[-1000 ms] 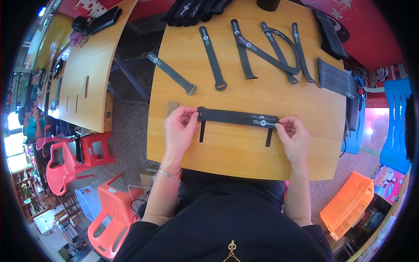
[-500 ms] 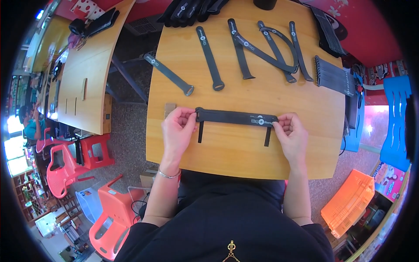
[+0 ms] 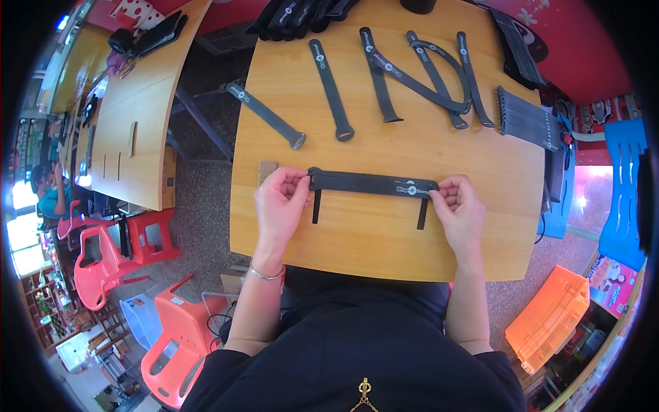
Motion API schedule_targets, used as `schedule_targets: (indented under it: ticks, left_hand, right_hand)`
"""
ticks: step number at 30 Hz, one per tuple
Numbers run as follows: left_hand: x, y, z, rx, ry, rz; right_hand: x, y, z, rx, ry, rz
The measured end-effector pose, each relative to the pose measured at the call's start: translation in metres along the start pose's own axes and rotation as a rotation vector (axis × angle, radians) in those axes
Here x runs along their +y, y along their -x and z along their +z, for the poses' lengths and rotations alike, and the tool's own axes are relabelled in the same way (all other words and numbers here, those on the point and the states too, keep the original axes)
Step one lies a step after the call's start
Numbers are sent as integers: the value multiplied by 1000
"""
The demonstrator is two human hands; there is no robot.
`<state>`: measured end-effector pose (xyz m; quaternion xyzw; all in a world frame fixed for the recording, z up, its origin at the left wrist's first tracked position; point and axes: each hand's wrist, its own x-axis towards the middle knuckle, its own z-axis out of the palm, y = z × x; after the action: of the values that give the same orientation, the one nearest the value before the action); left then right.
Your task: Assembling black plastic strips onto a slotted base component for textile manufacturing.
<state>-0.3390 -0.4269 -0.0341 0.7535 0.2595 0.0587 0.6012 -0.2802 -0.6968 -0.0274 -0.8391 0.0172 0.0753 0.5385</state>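
A flat black hook-and-loop strap (image 3: pixel 364 182) with pale print near its right end is stretched crosswise over the table's near half. My left hand (image 3: pixel 281 202) pinches its looped left end between thumb and fingers. At the other end, my right hand (image 3: pixel 460 213) pinches the tip the same way. Under the strap, a narrow black strip (image 3: pixel 316 207) shows near the left end and another black strip (image 3: pixel 421 214) near the right, both pointing toward me. Farther off, several loose straps lie spread out, among them a slanted strap (image 3: pixel 266 117) and an upright strap (image 3: pixel 331 93).
The wooden table (image 3: pixel 384 250) also bears a pile of black straps (image 3: pixel 292 15), a row of straps (image 3: pixel 527 118) at the right and a brown block (image 3: pixel 267 169). An orange crate (image 3: pixel 549 319) stands low right; coral chairs (image 3: pixel 171 329) and a second table (image 3: pixel 137 123) are left.
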Motion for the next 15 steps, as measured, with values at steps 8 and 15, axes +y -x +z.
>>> schedule_targets:
  ticks: [8,15]
  left_hand:
    - [0,0,1,15,19,-1]
    - [-1,0,1,15,4,18]
  right_hand:
    - [0,0,1,3,8,5]
    - [-1,1,1,7,5,2]
